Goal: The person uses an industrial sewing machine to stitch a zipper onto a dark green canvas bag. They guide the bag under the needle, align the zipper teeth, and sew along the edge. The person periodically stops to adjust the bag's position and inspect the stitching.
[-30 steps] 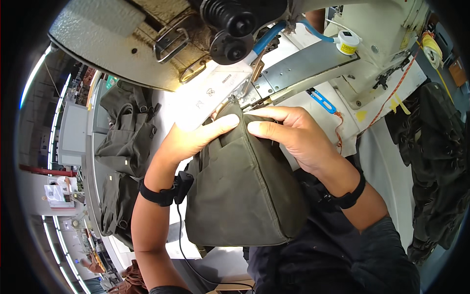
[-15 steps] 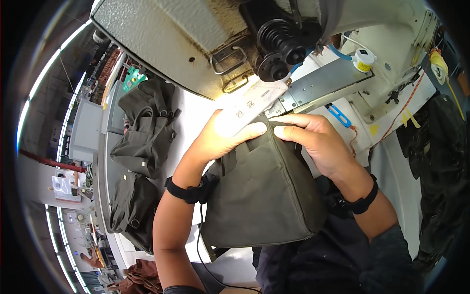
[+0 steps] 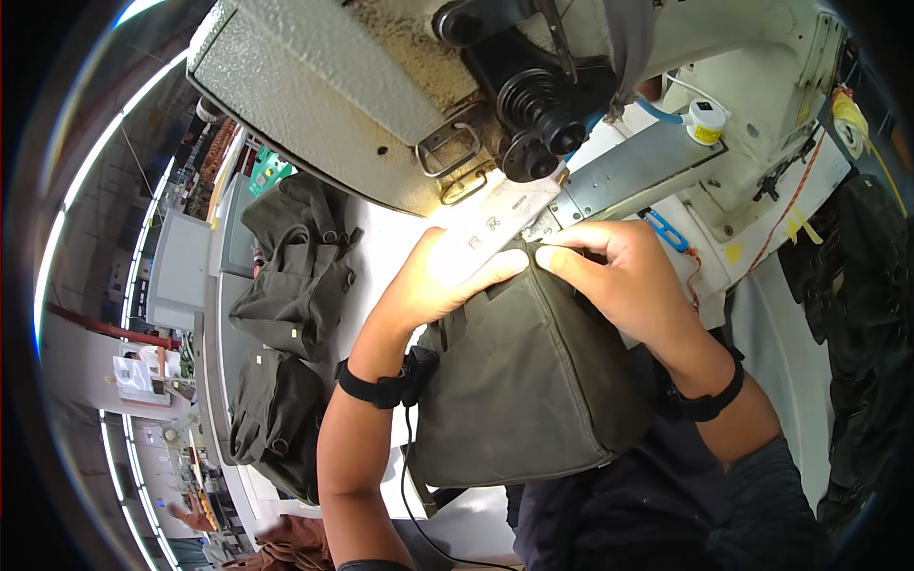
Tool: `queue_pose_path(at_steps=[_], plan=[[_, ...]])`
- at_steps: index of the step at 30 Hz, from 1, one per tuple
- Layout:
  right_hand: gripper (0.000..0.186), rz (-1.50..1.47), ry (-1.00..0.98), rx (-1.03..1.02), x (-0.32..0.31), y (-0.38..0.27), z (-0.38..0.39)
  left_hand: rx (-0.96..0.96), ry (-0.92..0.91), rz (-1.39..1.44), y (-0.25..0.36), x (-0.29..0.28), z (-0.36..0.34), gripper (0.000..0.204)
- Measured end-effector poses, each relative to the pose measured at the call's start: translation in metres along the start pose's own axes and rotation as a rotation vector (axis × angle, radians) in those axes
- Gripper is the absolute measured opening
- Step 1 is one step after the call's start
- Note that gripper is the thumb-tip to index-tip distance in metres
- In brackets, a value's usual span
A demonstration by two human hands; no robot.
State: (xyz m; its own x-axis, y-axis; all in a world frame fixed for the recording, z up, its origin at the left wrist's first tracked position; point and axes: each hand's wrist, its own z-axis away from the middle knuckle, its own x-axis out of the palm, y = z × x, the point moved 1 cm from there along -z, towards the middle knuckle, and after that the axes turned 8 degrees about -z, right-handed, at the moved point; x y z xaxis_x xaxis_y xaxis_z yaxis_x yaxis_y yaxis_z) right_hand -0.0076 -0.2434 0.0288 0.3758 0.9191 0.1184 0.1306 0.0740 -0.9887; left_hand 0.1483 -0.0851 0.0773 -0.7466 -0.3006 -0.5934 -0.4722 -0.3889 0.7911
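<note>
An olive fabric bag lies between my forearms, its top seam at the sewing machine's metal bed, close below the needle area. My left hand grips the left side of that seam, thumb on top, fingers largely hidden by glare and a white plate. My right hand pinches the seam's right side with thumb and index finger, the other fingers curled. The machine head overhangs both hands; its black tension knobs are above the seam. Where the needle meets the fabric is too small to make out.
More olive bags are piled on the white table at left; dark fabric pieces hang at right. A blue tool and small white bottle sit by the machine. Brown fabric is at lower left.
The whole view has shifted, so the machine, table and bag appear farther right. Both hands keep their grip on the seam, with only slight movement relative to the machine.
</note>
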Motion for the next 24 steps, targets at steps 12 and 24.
queue_pose_path(at_steps=[12,24], plan=[[0.024,0.702,0.154,-0.678,-0.014,-0.013,-0.018,0.279,0.14,-0.382,0.013,-0.004,0.001,0.061],[0.019,0.625,0.08,-0.608,-0.023,-0.011,-0.025,0.348,0.085,-0.355,0.012,-0.006,-0.007,0.076]])
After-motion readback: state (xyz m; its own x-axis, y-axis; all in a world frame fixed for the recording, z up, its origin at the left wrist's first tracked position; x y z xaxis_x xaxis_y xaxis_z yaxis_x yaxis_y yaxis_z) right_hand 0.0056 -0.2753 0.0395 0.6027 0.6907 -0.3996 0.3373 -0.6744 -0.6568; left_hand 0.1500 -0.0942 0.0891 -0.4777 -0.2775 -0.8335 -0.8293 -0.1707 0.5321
